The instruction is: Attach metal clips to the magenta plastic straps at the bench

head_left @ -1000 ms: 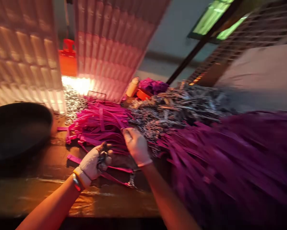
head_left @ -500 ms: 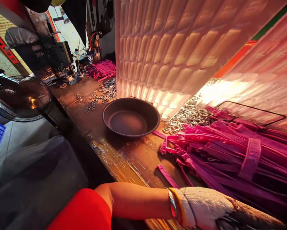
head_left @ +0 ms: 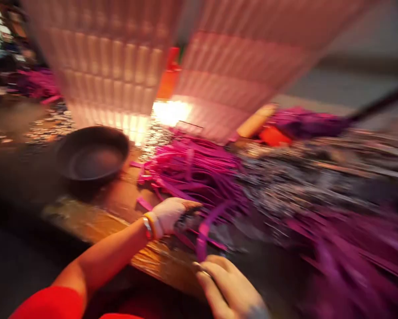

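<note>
rt hand (head_left: 232, 283) pinched on the end of a purple strap (head_left: 203, 237), near side of the strap pile (head_left: 192, 168), wrist cut off at bottom; left hand (head_left: 169, 215) beside the pile, too blurry tbh, can't tell if it's gripping; dark bowl (head_left: 92, 157) on bench (head_left: 119, 195) w/ bare inside showing, clutter (head_left: 6, 53) top left too smeared to read

the right grip (head_left: 230, 283) pinches a purple strap (head_left: 204, 232)
</note>
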A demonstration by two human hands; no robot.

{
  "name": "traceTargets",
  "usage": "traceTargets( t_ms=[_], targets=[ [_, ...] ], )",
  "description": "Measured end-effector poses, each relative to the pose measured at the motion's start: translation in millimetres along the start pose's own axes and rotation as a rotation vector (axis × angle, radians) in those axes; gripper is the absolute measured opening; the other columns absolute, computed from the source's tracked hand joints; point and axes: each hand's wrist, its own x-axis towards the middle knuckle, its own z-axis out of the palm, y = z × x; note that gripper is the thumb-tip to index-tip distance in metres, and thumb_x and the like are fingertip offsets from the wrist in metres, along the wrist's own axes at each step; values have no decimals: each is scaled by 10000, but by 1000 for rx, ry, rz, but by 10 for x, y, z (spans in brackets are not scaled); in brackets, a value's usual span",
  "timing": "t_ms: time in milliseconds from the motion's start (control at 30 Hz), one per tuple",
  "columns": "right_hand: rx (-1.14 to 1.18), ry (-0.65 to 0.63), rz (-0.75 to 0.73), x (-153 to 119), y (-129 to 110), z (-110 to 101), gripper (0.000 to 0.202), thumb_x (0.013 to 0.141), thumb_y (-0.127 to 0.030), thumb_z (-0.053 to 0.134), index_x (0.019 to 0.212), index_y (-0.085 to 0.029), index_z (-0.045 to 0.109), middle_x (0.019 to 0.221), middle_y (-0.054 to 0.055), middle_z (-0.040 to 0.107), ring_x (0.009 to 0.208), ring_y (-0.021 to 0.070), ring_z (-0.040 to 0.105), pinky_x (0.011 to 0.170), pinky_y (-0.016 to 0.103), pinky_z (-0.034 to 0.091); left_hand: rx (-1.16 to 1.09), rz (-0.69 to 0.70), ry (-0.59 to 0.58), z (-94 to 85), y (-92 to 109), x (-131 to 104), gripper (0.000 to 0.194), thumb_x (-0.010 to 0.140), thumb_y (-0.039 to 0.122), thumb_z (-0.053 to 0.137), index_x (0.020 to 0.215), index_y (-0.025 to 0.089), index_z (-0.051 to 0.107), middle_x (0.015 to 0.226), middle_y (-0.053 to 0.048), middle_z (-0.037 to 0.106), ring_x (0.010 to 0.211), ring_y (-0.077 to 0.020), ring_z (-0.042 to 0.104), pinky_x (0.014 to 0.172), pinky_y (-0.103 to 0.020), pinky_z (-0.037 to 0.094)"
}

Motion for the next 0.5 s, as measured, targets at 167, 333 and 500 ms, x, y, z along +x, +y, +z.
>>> traceTargets(
  t_ms=[167,333,500],
  targets=[
    [-136,228,9,-44,-54,-126,155,978,-230,518,1009,-241,670,957,67,647,887,203,625,779,340,525,221,-121,-10,79,59,36,306,762,411,793,712,157,630,500,69,469,378,-33,299,368,-168,155],
    [-26,164,-7,-137,-182,-215,154,982,-217,501,1002,-238,652,956,43,620,895,191,581,803,333,472,326,-310,-102,146,-20,-64,295,771,412,783,832,144,676,575,24,562,373,-29,321,362,-157,142],
    [-49,1,-21,-347,-244,-4,25,892,-242,645,908,-233,661,982,37,640,894,188,579,759,296,446,156,-304,-123,201,-85,90,223,764,325,744,803,130,642,507,63,436,371,-32,262,348,-149,171]
  ],
)
